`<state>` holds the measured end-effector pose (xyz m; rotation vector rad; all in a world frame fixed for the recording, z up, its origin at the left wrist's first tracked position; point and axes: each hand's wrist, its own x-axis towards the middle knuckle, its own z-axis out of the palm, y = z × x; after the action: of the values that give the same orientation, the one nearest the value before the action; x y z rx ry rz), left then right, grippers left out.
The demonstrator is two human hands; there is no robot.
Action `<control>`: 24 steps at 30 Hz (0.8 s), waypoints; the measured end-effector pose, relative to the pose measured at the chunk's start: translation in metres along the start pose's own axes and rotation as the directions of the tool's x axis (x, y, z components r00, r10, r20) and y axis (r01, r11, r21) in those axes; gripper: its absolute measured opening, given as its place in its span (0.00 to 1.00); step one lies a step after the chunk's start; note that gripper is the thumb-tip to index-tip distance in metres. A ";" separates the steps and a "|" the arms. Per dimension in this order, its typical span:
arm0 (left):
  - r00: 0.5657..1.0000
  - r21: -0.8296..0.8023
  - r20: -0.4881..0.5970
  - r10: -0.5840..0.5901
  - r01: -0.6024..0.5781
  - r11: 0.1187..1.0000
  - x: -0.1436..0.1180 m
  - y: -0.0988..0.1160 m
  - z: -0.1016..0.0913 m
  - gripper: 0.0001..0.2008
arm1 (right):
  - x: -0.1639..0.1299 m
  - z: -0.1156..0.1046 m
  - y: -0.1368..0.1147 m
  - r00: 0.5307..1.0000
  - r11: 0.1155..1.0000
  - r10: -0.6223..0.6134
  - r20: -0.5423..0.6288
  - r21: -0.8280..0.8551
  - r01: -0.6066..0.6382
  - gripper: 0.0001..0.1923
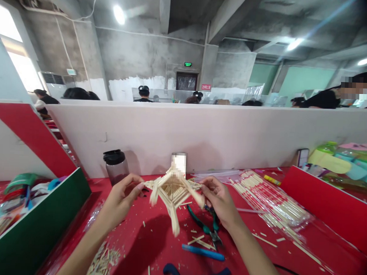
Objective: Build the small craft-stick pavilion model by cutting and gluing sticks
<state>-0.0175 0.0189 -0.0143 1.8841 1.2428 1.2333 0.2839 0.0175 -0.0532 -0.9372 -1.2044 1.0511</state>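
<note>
While the left hand (126, 191) pinches one edge and the right hand (218, 199) grips the other, a pale wooden-stick pavilion model (173, 193) hangs at frame centre above the red surface (156, 241), green-handled pliers (205, 226) lying just below.

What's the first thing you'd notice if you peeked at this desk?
A pale wooden stick model shaped like a little roof, held up over the red tabletop by the left hand and the right hand. Beneath it lie green-handled pliers and a blue pen. A clear bag of thin wooden sticks lies to the right.
</note>
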 end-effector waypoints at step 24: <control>0.998 -0.024 0.011 0.060 -0.060 0.998 0.001 0.004 -0.001 0.14 | -0.001 -0.005 0.001 0.999 0.998 0.005 0.046 0.058 -0.008 0.20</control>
<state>-0.0168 0.0183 -0.0106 1.9216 1.1687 1.2601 0.2889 0.0170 -0.0553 -0.8768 -1.2028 1.1119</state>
